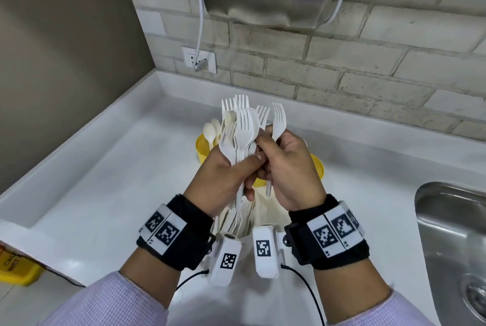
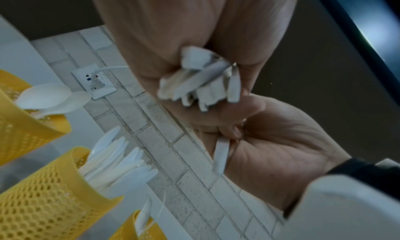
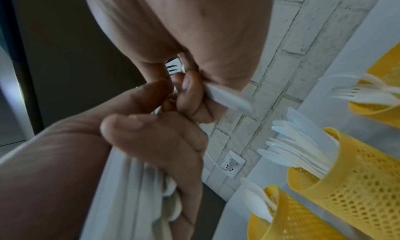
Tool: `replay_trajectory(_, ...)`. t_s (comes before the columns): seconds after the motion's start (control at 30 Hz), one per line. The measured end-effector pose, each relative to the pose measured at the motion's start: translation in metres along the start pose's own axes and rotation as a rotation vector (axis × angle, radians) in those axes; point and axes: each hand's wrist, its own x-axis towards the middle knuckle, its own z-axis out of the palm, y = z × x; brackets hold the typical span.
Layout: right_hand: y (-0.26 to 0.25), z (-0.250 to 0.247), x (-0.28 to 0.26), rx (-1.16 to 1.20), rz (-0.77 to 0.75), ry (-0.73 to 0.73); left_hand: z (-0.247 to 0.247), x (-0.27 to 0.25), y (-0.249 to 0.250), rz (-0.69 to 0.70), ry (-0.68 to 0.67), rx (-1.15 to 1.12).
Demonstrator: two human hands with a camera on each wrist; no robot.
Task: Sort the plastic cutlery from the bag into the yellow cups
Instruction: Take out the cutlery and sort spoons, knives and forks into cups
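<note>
From the head view, the left hand point(image 1: 223, 183) is gripping a bunch of white cutlery point(image 1: 238, 128) above the counter point(image 1: 105, 181), while the right hand point(image 1: 286, 170) is pinching a single fork point(image 1: 277, 126) beside it. In the left wrist view, three yellow cups point(image 2: 43, 201) are standing below, holding spoons point(image 2: 45, 94), knives point(image 2: 116, 165) and forks. The right wrist view is showing fingers point(image 3: 190, 93) curled round a white handle point(image 3: 229, 98).

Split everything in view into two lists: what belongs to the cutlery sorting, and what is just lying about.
Belongs to the job:
left hand gripping a bundle of white plastic forks and spoons
right hand pinching one white plastic fork
yellow perforated plastic cups

Lying about:
steel sink
white wall socket
yellow sign
</note>
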Motion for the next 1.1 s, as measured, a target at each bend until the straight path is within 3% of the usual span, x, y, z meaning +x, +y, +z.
replay_trajectory(0.23, 0.003, -0.005, 0.007, 0.052, -0.029, 0.158, -0.003, -0.001, 0.000, -0.071, 0.045, -0.068)
replay_trajectory(0.53, 0.000, 0.003, 0.003, 0.091, 0.090, 0.026, -0.002, -0.002, 0.006, -0.078, 0.063, -0.158)
replay_trajectory(0.73, -0.004, 0.005, 0.002, 0.144, 0.061, 0.083, -0.003, -0.005, 0.006, -0.124, 0.056, -0.072)
replay_trajectory(0.93, -0.014, -0.007, 0.005, 0.354, -0.093, 0.124, -0.014, -0.011, 0.005, -0.037, 0.059, 0.159)
replay_trajectory(1.1, -0.029, -0.013, -0.004, 0.194, -0.113, 0.163, -0.018, -0.021, 0.014, 0.056, 0.037, 0.284)
